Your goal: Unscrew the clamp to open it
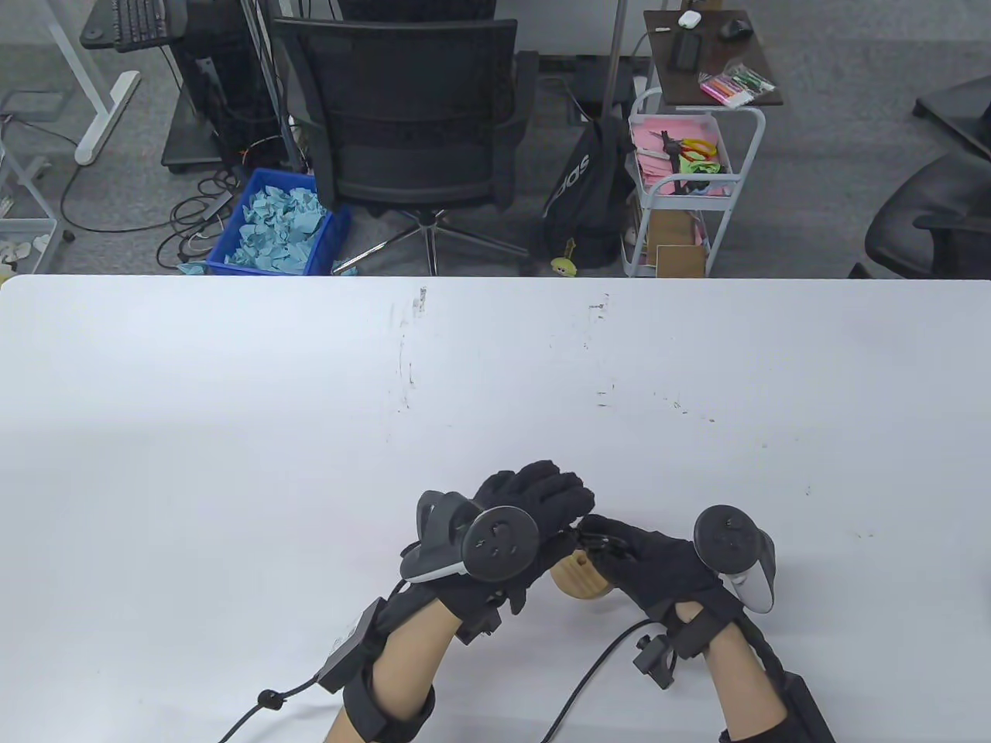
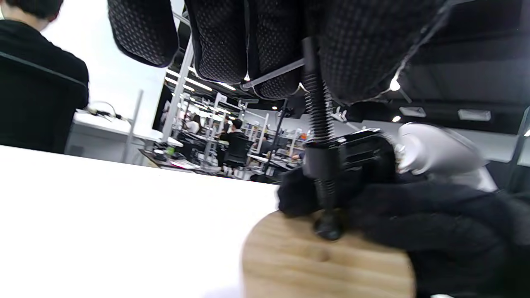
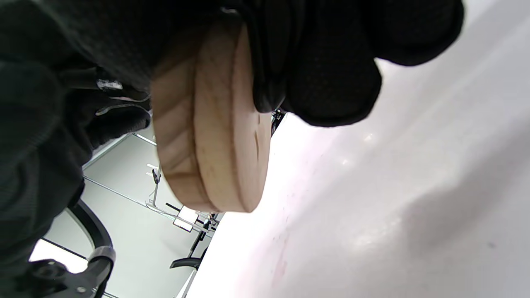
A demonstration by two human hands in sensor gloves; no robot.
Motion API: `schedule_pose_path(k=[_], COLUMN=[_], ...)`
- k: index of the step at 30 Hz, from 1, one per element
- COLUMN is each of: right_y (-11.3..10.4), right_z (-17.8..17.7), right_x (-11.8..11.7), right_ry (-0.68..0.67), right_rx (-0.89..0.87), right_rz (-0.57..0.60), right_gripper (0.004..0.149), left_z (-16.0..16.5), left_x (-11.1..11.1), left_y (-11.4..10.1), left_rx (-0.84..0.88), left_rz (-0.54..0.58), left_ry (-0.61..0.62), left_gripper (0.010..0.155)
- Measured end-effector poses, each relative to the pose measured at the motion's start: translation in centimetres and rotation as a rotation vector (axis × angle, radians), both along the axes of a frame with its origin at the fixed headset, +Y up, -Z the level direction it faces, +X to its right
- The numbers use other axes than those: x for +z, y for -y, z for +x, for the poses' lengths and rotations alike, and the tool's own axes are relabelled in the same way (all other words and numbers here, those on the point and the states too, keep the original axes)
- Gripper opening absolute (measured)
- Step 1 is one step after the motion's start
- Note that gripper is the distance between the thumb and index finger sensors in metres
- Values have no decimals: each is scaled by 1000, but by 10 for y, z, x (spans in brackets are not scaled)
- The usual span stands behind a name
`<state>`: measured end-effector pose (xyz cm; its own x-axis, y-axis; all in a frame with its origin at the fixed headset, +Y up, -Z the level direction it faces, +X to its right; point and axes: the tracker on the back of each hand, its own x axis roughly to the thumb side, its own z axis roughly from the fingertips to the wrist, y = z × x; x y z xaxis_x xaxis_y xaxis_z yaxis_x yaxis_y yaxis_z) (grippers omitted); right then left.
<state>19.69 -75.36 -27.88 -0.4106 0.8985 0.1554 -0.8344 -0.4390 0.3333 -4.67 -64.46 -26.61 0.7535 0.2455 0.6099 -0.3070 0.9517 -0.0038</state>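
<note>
From my remote station, I saw a wide white table [image 1: 232, 433] filling the lower frame, its surface flecked with faint dark scuffs [image 1: 409, 364] near the far edge. A round wooden block [image 1: 581, 579] sat low near its front edge, between two gloved hands.

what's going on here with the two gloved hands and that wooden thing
A person is working on a small black clamp fixed on a round wooden block, held just above the white table. The right hand grips the block and clamp body. The left hand has its fingers at the top of the threaded screw. The screw tip sits against the wood, so the clamp looks not yet opened.
</note>
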Motion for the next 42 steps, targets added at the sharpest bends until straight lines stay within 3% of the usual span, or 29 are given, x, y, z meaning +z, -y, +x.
schedule_pose_path(k=[10, 22, 27, 33, 35, 38, 42], right_y=[1, -1, 0, 0, -1, -1, -1], right_z=[1, 9, 9, 2, 0, -2, -4], right_x=[-1, -1, -1, 0, 1, 2, 2], right_ry=[17, 47, 45, 13, 5, -6, -16], right_rx=[5, -40, -31, 18, 32, 39, 40], right_rz=[-1, 9, 14, 25, 34, 40, 35], right_gripper=[48, 48, 48, 48, 48, 48, 48], left_z=[-10, -20, -15, -4, -2, -2, -1], left_x=[-7, -11, -11, -6, -6, -5, -3], left_y=[-1, -2, 2, 4, 5, 4, 3], left_rx=[47, 51, 64, 43, 49, 80, 62], left_rz=[12, -38, -132, -148, -125, -67, 2], left_ry=[-71, -90, 5, 47, 38, 6, -49], left_gripper=[44, 45, 66, 93, 84, 56, 44])
